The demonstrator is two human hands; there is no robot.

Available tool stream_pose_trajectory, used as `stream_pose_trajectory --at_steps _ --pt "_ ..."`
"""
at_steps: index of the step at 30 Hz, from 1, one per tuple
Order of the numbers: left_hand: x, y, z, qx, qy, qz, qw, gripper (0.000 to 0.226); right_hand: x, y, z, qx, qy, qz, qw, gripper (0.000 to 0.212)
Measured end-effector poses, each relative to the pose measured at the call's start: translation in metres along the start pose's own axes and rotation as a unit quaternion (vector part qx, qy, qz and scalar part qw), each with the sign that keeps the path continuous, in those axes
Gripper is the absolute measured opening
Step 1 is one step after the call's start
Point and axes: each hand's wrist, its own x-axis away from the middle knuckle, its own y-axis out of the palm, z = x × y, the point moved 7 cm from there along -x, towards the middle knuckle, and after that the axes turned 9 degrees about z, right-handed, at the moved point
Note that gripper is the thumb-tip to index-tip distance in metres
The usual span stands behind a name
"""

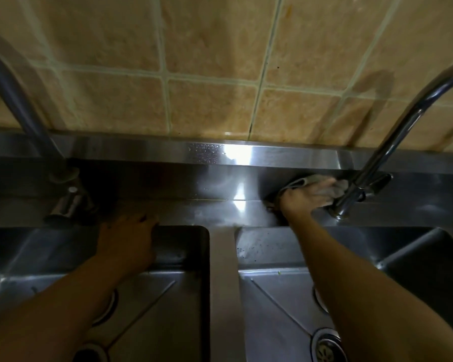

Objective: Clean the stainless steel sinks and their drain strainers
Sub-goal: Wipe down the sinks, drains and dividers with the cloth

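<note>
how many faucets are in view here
2. One faucet rises behind the left basin, the other faucet behind the right basin, beside the right hand. Any beyond the frame would be hidden.

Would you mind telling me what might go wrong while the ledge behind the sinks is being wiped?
The right hand presses a grey cloth beside the curved chrome faucet; it may knock the lever. The left hand leans on the wet steel sink rim and might slip.
</note>
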Motion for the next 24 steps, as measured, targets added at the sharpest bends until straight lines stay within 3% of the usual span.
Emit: stream_pose_trajectory --at_steps 4,9,13,16,19,22,24 --pt "-0.001 -0.004 0.003 -0.013 0.005 0.003 1.0 0.064 0.014 0.008 -0.014 -0.059 0.055 0.034 0.996 0.081" --pt "0.007 0.007 0.0 0.014 0.023 -0.029 0.999 0.077 0.096 0.055 -0.049 -0.011 0.017 -0.062 0.998 0.093" --pt "0.02 0.01 -0.027 0.059 -0.006 -0.004 0.998 0.08 0.154 0.063 -0.097 0.011 -0.094 -0.05 0.994 0.07" --pt "0.029 0.011 -0.057 0.059 -0.04 -0.005 0.997 0.081 0.163 0.074 -0.086 -0.008 -0.038 -0.085 0.996 0.081" --pt "0.038 0.016 -0.077 0.057 -0.046 -0.028 0.997 0.088 0.141 0.072 -0.064 -0.048 -0.019 -0.063 0.997 0.085" --pt "0.041 0.018 -0.079 0.048 -0.024 -0.025 0.998 0.089 0.119 0.053 -0.057 -0.07 0.021 -0.001 0.997 0.074" --pt "0.04 0.017 -0.078 0.065 -0.012 -0.014 0.998 0.088 0.12 0.052 -0.062 -0.033 0.028 -0.006 0.999 0.073"
